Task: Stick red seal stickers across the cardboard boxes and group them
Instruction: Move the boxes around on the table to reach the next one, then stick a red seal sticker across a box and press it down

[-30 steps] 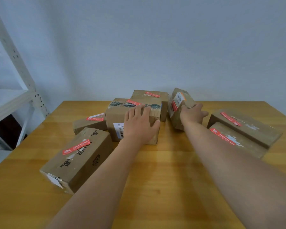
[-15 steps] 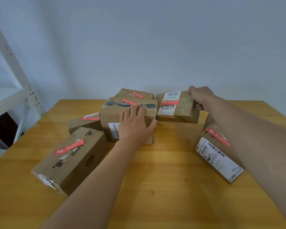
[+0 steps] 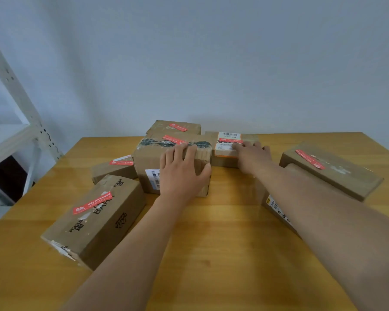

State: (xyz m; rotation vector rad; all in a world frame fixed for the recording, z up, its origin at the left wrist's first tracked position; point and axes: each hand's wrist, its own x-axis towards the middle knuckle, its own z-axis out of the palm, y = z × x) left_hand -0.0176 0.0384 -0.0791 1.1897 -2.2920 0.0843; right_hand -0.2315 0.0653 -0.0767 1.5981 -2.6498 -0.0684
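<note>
left hand [image 3: 184, 171]: flat on the near face and top edge of the centre box [image 3: 173, 162]; fingers straight, grip apart, pressing, not curled round anything.
right hand [image 3: 252, 157]: laid on the labelled box [image 3: 230, 149], fingers spread and relaxed over its near right part; grip apart, no pinch visible.
centre box: middle of tabletop [image 3: 211, 243], red seal sticker [image 3: 174, 139] across its top, white barcode label on near face.
labelled box: touching the centre box's right side, white shipping label with a red seal on top.
far box [image 3: 174, 127]: behind the centre box, against it, red seal on top.
small flat box [image 3: 114, 168]: left of the centre box, touching or just beside it, red seal on top.
printed box [image 3: 94, 218]: near left, angled, far corner touching or just short of the centre box; red seal on top, torn white label at near end.
right box [image 3: 330, 170]: right side of tabletop, well apart from the centre cluster, red seal on top.
half-hidden box [image 3: 276, 207]: just near of the right box, mostly under the right forearm; barcode label shows, seal not visible.
shelf rack [image 3: 16, 131]: white metal, far left, off the tabletop.
wall: plain pale, behind tabletop.
</note>
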